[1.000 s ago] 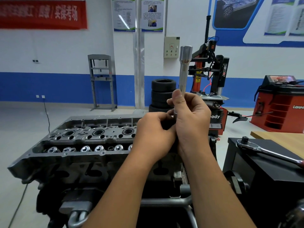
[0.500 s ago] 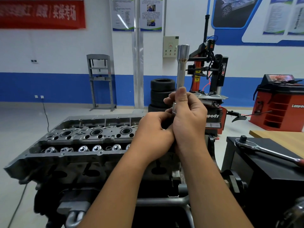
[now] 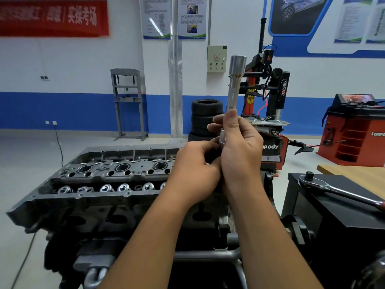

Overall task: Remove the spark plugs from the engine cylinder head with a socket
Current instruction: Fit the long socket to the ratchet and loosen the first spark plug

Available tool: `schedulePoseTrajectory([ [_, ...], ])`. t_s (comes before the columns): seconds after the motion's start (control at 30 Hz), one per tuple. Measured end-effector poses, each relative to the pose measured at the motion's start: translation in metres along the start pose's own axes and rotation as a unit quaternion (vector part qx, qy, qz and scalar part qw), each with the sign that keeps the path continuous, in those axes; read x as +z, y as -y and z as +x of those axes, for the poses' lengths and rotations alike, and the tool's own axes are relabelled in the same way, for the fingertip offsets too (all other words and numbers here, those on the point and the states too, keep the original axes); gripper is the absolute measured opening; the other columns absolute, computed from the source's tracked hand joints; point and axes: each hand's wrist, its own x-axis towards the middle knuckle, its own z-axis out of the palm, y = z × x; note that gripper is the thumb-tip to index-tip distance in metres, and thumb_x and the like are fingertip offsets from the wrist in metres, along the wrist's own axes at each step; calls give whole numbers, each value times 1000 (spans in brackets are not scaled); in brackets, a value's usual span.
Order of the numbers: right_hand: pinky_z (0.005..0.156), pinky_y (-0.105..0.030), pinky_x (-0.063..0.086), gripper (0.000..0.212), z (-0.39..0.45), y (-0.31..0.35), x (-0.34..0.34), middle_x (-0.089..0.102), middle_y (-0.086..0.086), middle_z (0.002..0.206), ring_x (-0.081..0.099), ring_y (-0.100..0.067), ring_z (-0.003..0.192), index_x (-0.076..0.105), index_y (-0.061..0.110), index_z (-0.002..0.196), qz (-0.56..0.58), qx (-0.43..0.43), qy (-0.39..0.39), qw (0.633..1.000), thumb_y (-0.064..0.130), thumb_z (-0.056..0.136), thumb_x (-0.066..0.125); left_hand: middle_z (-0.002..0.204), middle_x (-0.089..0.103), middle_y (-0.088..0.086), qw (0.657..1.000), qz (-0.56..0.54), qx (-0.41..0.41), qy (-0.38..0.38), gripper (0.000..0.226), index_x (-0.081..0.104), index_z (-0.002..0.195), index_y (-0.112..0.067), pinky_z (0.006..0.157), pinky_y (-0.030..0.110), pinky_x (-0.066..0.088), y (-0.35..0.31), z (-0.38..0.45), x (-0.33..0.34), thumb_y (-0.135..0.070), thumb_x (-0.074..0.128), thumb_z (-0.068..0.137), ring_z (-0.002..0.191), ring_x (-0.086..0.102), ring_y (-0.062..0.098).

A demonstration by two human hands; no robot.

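Upright — socket (image 3: 235, 84) in R hand (image 3: 239, 151)

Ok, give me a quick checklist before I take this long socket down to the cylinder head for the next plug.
1. Right hand grips the long socket: ok, held upright.
2. Left hand holding something at the socket's lower end: cannot tell what, fingers hide it.
3. Old plug out of the socket: cannot tell.
4. Plug wells on the cylinder head unobstructed: ok for the three in view; the rest are hidden behind the hands.
5. Ratchet ready: ok, lying on the black cabinet on the right, apart from the socket.
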Motion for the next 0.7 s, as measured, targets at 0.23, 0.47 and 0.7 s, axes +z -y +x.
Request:
schedulePoseTrajectory([
  [0.23,68,-33,54,32,-2,-1,0,72,0,79,60,-14,67,63,20,86,-7,-20,-9,1000,51,84,69,91,80,-8,1000,0,2,-16,22,78,100,-30,83,41,65,3,2,-1,-10,72,96,87,75,6],
  [0.47,71,-36,54,33,-1,0,-1,74,0,81,63,-16,73,68,20,86,6,0,-7,1000,53,88,68,89,78,-9,1000,10,-1,-24,14,78,98,-26,83,40,64,5,3,0,-13,76,93,87,74,7],
  [0.7,71,-31,52,44,0,-1,0,72,2,77,61,-10,70,70,16,80,-23,-10,-11,1000,56,92,56,86,79,-4,1000,-7,0,-1,17,79,97,-22,81,50,64,2,2,-1,-9,67,98,86,76,17],
])
